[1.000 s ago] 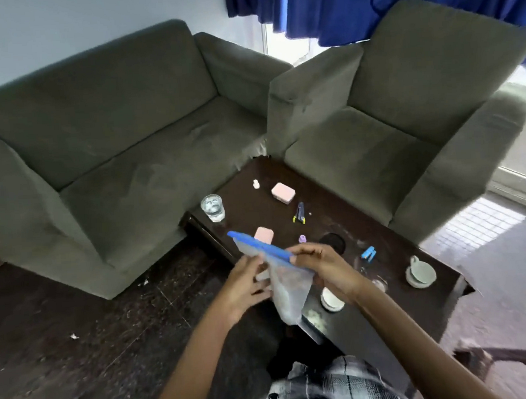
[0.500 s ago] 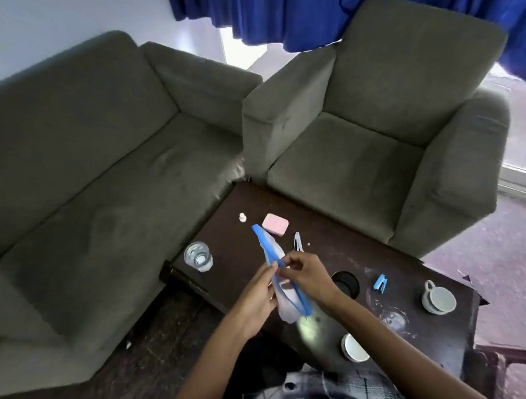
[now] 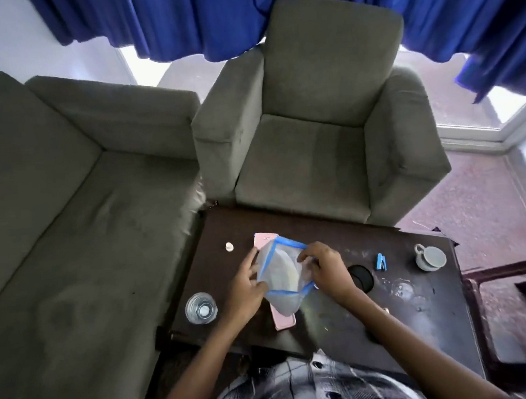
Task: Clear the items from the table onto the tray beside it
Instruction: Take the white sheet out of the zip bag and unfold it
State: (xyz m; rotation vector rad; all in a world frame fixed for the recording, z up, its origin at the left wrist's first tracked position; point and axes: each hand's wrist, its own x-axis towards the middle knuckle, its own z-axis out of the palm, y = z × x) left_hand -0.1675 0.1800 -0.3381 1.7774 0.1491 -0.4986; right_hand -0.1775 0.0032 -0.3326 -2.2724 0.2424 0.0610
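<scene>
In the head view, a clear blue-rimmed bag (image 3: 281, 276) is pinched at its mouth by the left hand (image 3: 244, 289) and right hand (image 3: 326, 271), held open above the tabletop (image 3: 341, 318). Loading appears to be in hand: next, one grip would need freeing for the pink case (image 3: 284, 321) just below, or the glass (image 3: 201, 308) left of it; no tray is seen.

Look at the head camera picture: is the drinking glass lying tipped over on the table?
No. The drinking glass stands upright near the left edge of the dark table, its round rim facing up, beside the left hand.
</scene>
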